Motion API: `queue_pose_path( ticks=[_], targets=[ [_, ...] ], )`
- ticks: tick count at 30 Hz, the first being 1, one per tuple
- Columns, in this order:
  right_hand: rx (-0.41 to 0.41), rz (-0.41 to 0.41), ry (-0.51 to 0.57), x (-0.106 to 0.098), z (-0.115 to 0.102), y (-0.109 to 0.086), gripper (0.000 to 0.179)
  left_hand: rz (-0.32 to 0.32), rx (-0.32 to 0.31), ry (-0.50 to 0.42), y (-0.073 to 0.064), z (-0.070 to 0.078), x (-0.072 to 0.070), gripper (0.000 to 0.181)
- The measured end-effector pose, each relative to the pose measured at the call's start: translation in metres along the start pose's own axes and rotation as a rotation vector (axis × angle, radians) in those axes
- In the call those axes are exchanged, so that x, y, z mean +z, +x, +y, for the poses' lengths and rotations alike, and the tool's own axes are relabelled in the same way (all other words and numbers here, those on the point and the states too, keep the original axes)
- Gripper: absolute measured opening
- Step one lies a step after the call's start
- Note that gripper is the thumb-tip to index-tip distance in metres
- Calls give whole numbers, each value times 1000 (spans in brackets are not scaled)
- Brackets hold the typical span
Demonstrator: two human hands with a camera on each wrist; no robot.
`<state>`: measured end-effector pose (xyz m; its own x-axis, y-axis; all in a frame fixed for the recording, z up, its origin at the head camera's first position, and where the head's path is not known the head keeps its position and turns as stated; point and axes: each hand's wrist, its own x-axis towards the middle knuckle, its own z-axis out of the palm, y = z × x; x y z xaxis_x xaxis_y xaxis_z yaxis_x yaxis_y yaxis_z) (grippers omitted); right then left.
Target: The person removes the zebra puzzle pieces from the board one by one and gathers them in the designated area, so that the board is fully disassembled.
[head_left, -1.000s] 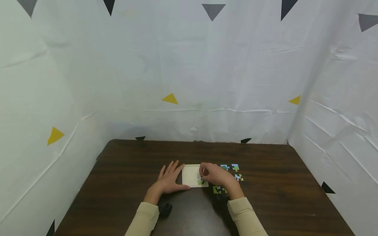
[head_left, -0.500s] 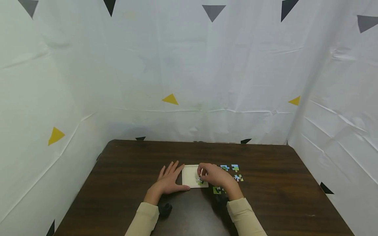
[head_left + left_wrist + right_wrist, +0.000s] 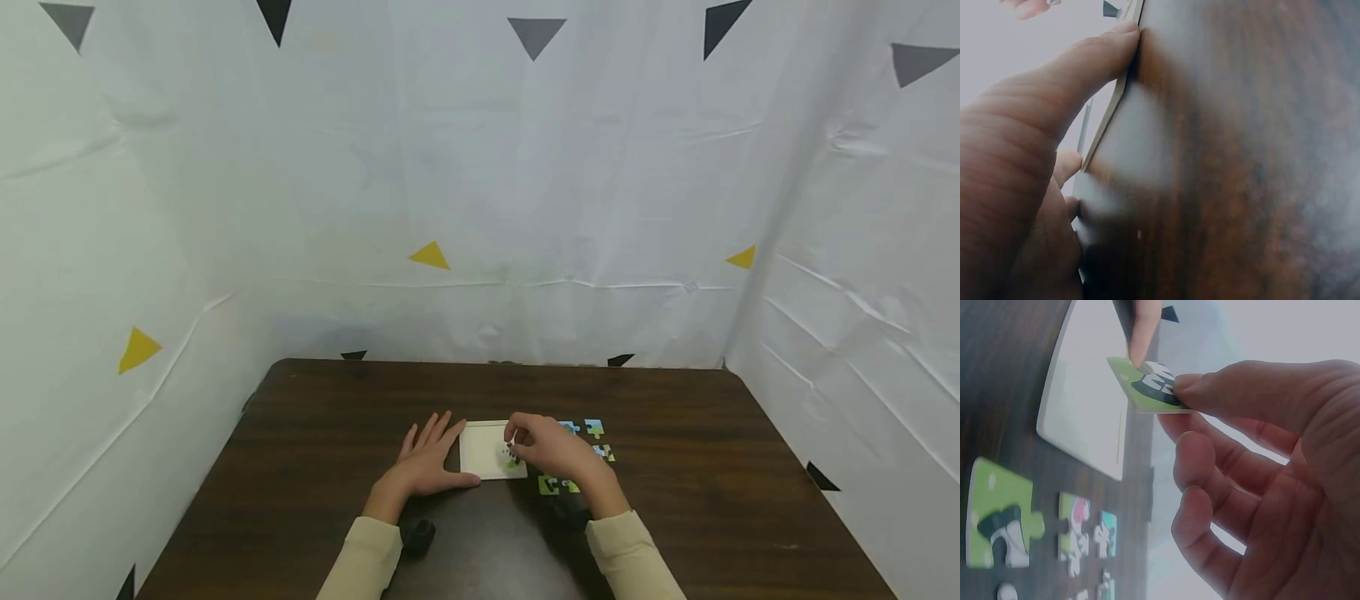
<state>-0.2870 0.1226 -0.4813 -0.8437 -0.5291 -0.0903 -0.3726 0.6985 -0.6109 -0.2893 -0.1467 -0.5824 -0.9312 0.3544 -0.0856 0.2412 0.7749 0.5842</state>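
A cream puzzle board (image 3: 478, 450) lies flat on the dark wooden table. My left hand (image 3: 422, 468) is spread at its left side, fingers straight. In the left wrist view the thumb (image 3: 1094, 56) touches the edge of the board. My right hand (image 3: 558, 450) is over the right part of the board. Between its thumb and index finger it pinches a green jigsaw piece (image 3: 1141, 397) with a black-and-white picture. In the right wrist view this piece stands raised above the board, and the other fingers are curled loosely below.
Several loose jigsaw pieces lie to the right of the board, among them a green one (image 3: 548, 485) near the front and a blue-green one (image 3: 594, 428) farther back. White cloth walls (image 3: 480, 167) with coloured triangles stand behind and beside the table (image 3: 337, 400).
My right hand, pinching the jigsaw piece, moves slightly left over the board and then back a little to the right. The left hand stays at the board's left edge.
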Motion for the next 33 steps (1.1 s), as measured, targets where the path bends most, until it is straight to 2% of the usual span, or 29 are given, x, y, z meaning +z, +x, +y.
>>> queue_pose_path(
  ticks=[8,17,21,23,28,33],
  targets=[
    [-6,50,31,-11,7,-15,6,7,1,20,2,-2,1,114],
    [-9,60,55,-27,30,-35,8,10,20,-10,-5,6,-2,114],
    [7,81,60,-36,41,-44,8,11,-2,21,1,-3,5,116],
    [23,92,61,-40,46,-49,8,5,-13,34,1,-1,4,114],
    [39,75,79,-51,59,-60,9,-20,-21,39,-2,5,-1,114],
    [47,36,109,-60,73,-70,11,1,-8,32,5,-6,7,118]
  ],
)
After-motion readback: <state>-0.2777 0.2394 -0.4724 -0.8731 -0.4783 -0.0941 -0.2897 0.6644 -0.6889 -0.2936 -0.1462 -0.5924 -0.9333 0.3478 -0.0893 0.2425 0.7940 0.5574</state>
